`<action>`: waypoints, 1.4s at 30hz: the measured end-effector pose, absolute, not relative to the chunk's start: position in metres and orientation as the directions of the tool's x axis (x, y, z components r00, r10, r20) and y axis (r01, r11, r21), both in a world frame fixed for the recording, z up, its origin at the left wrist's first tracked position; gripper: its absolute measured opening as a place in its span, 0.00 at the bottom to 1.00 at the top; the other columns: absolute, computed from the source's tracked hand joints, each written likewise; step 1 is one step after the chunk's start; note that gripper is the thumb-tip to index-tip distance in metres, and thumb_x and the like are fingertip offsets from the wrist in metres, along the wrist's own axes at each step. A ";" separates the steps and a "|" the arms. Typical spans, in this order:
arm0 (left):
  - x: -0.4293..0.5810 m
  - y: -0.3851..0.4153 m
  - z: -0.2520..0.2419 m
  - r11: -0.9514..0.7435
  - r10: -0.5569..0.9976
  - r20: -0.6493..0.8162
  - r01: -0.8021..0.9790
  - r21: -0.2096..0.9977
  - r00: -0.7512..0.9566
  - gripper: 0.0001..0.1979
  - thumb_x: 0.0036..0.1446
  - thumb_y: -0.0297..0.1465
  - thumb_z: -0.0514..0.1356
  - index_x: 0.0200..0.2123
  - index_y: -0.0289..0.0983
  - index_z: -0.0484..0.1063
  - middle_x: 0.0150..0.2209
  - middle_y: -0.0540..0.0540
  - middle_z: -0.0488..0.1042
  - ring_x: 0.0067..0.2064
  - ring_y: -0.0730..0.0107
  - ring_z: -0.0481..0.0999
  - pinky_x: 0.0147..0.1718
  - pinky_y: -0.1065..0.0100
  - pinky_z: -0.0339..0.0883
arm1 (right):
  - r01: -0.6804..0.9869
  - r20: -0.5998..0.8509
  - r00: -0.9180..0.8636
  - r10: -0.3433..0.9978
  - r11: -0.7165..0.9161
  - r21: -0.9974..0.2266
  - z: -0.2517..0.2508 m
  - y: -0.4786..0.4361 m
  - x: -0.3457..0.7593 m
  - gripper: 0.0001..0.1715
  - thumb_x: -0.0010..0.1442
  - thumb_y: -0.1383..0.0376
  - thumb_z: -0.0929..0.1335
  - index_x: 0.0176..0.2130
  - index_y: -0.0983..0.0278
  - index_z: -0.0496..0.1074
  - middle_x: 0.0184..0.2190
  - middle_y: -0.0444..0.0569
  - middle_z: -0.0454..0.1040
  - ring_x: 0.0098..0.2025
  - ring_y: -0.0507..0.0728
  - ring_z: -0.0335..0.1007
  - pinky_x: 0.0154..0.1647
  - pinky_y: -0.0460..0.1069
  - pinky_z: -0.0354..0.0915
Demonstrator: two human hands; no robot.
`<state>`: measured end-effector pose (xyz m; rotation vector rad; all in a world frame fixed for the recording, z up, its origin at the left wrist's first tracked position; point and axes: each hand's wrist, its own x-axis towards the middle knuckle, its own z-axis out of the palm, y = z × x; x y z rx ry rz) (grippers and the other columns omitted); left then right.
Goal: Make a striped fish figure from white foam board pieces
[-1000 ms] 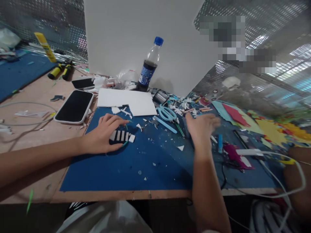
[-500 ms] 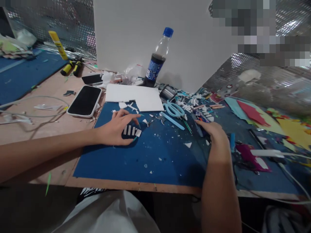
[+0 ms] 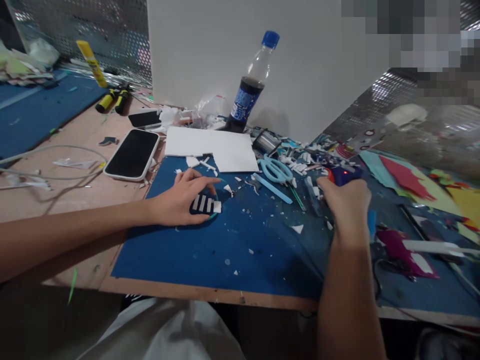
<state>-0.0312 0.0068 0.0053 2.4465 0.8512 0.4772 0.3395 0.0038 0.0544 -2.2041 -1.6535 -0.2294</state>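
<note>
On the blue mat, my left hand curves its thumb and fingers around a small dark piece with pale strips, holding it by its edges. A thin teal edge shows near the fingertips, and a small white square sits at the piece's right side. My right hand is wrapped around a dark blue glue gun with a red part and a lit red light; the hand hides its handle. Left of that hand lies a clear, blade-like plastic tool. Light blue scissors rest nearby.
A cut white foam board lies behind my left hand. A cola bottle stands before a large white panel. Phone and pliers are at left. White scraps, a wire spool and coloured sheets lie about.
My right hand has moved away to the right and up a little with the glue gun, whose red light now shows. My left hand stays at the dark piece. The view has shifted slightly.
</note>
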 end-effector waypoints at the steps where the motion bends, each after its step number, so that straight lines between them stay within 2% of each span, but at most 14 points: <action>1: -0.031 0.007 0.005 -0.680 0.649 0.161 0.471 0.562 0.744 0.32 0.57 0.39 0.57 0.62 0.40 0.50 0.51 0.41 0.69 0.51 0.52 0.59 0.47 0.55 0.51 | 0.907 0.383 0.420 0.822 -0.368 -0.204 0.058 0.000 0.323 0.33 0.50 0.47 0.66 0.38 0.76 0.69 0.24 0.56 0.65 0.28 0.61 0.61 0.26 0.56 0.57; 3: -0.032 0.007 0.004 -0.680 0.648 0.165 0.468 0.564 0.743 0.32 0.57 0.39 0.57 0.62 0.40 0.50 0.51 0.41 0.69 0.51 0.52 0.59 0.48 0.55 0.51 | 0.896 0.392 0.440 0.808 -0.369 -0.246 0.063 -0.009 0.290 0.28 0.47 0.50 0.69 0.38 0.71 0.68 0.27 0.55 0.67 0.30 0.60 0.64 0.30 0.55 0.59; 5: -0.032 0.008 0.003 -0.677 0.651 0.165 0.469 0.567 0.741 0.33 0.57 0.40 0.57 0.62 0.40 0.50 0.51 0.41 0.69 0.51 0.52 0.59 0.48 0.55 0.51 | 0.943 0.392 0.314 0.865 -0.234 -0.237 0.065 -0.017 0.263 0.26 0.46 0.47 0.70 0.35 0.65 0.66 0.27 0.51 0.67 0.29 0.59 0.64 0.29 0.53 0.60; 8: -0.032 0.008 0.002 -0.665 0.664 0.164 0.476 0.576 0.729 0.33 0.56 0.40 0.58 0.62 0.41 0.51 0.51 0.42 0.69 0.50 0.53 0.60 0.48 0.55 0.52 | 0.993 0.432 0.078 0.898 -0.031 -0.115 0.061 -0.025 0.243 0.20 0.48 0.49 0.70 0.29 0.62 0.63 0.24 0.48 0.65 0.27 0.57 0.62 0.27 0.51 0.59; 11: -0.032 0.009 0.003 -0.651 0.674 0.150 0.486 0.584 0.723 0.32 0.56 0.40 0.59 0.61 0.40 0.52 0.51 0.42 0.70 0.50 0.53 0.60 0.48 0.55 0.53 | 0.993 0.458 -0.112 0.882 0.115 0.021 0.054 -0.029 0.239 0.14 0.52 0.55 0.67 0.29 0.62 0.62 0.25 0.47 0.64 0.26 0.56 0.62 0.25 0.49 0.57; 17: -0.032 0.009 0.006 -0.625 0.689 0.119 0.503 0.597 0.715 0.33 0.54 0.39 0.60 0.61 0.40 0.54 0.51 0.43 0.70 0.50 0.54 0.60 0.46 0.56 0.54 | 0.948 0.414 -0.319 0.853 0.283 0.147 0.051 -0.035 0.238 0.11 0.55 0.58 0.65 0.30 0.62 0.61 0.25 0.47 0.65 0.24 0.54 0.60 0.21 0.46 0.53; 26: -0.032 0.009 0.006 -0.622 0.689 0.113 0.504 0.599 0.716 0.33 0.54 0.40 0.61 0.60 0.39 0.55 0.50 0.43 0.71 0.50 0.54 0.60 0.45 0.58 0.54 | 0.914 0.373 -0.397 0.839 0.327 0.239 0.052 -0.037 0.232 0.08 0.57 0.62 0.64 0.31 0.64 0.61 0.23 0.45 0.62 0.21 0.52 0.55 0.20 0.46 0.48; 34: -0.032 0.009 0.006 -0.623 0.686 0.125 0.490 0.610 0.717 0.31 0.54 0.40 0.60 0.59 0.40 0.55 0.50 0.42 0.71 0.50 0.53 0.60 0.45 0.58 0.54 | 0.905 0.323 -0.413 0.852 0.344 0.250 0.052 -0.036 0.230 0.07 0.58 0.62 0.63 0.31 0.64 0.61 0.24 0.47 0.64 0.21 0.53 0.57 0.20 0.46 0.50; 42: -0.032 0.009 0.005 -0.627 0.679 0.123 0.485 0.610 0.723 0.31 0.55 0.40 0.60 0.59 0.40 0.55 0.50 0.42 0.70 0.50 0.53 0.59 0.46 0.56 0.53 | 0.910 0.308 -0.408 0.859 0.354 0.216 0.054 -0.037 0.229 0.07 0.59 0.63 0.62 0.31 0.64 0.61 0.24 0.46 0.62 0.22 0.53 0.56 0.21 0.47 0.49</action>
